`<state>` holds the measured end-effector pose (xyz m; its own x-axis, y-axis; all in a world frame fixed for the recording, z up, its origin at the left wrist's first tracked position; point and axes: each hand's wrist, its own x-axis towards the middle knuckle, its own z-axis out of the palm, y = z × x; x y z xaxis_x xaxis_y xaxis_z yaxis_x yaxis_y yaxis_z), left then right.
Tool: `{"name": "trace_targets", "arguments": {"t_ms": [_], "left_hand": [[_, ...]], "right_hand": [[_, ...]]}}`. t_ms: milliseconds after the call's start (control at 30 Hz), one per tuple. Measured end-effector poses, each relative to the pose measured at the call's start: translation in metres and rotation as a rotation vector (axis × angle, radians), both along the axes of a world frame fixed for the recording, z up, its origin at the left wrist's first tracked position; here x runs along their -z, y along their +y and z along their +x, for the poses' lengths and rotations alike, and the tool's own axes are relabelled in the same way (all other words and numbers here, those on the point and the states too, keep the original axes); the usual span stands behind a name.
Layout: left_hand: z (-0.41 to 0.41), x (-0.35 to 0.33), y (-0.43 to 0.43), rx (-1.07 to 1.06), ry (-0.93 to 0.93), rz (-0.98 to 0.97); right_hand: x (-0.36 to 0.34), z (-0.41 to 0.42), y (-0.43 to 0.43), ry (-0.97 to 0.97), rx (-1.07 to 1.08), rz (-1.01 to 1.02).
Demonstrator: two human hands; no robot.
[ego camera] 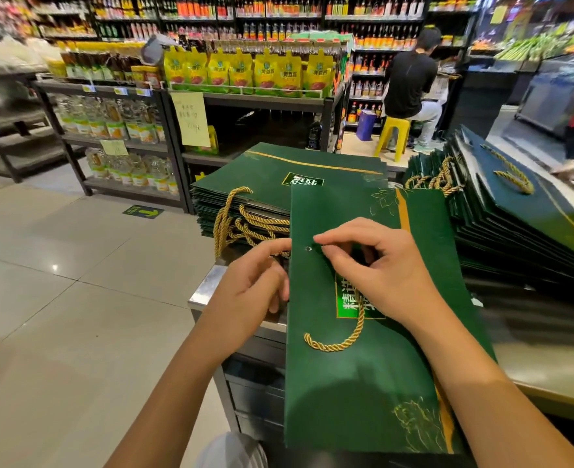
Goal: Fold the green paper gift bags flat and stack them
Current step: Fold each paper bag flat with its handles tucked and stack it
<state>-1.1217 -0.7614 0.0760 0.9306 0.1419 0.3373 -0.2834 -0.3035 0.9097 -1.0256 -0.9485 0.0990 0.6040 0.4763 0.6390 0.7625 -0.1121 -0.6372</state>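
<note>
The bag (356, 383) lay flat under both hands: light, stiff paper, likely to crease. The left hand (255, 282) gripped its edge and the right hand (380, 268) pinched it beside the eyelet (308, 248). Edges looked the safest hold. The stack (278, 177) sat just beyond.

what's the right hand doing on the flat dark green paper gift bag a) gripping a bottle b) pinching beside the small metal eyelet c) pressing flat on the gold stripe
b: the right hand pinches thumb to forefinger beside the small metal eyelet on the flat dark green paper gift bag, the gold twisted cord running under its palm.
</note>
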Motion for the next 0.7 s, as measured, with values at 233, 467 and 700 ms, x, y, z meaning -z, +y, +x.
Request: {"name": "trace_targets", "arguments": {"t_ms": [233, 467, 700], "left_hand": [[0.0031, -0.0004, -0.0034, -0.045, -0.044, -0.010], [0.0042, 0.0018, -0.0029, -0.074, -0.051, -0.010], [0.0056, 0.0023, -0.0052, -0.074, -0.067, -0.037]], "right_hand": [[-0.0003, -0.0023, -0.0004, 0.033, 0.024, 0.032], [-0.0001, -0.0030, 0.0016, -0.077, 0.058, -0.020], [0.0014, -0.0020, 0.0025, -0.195, 0.056, -0.038]]}}
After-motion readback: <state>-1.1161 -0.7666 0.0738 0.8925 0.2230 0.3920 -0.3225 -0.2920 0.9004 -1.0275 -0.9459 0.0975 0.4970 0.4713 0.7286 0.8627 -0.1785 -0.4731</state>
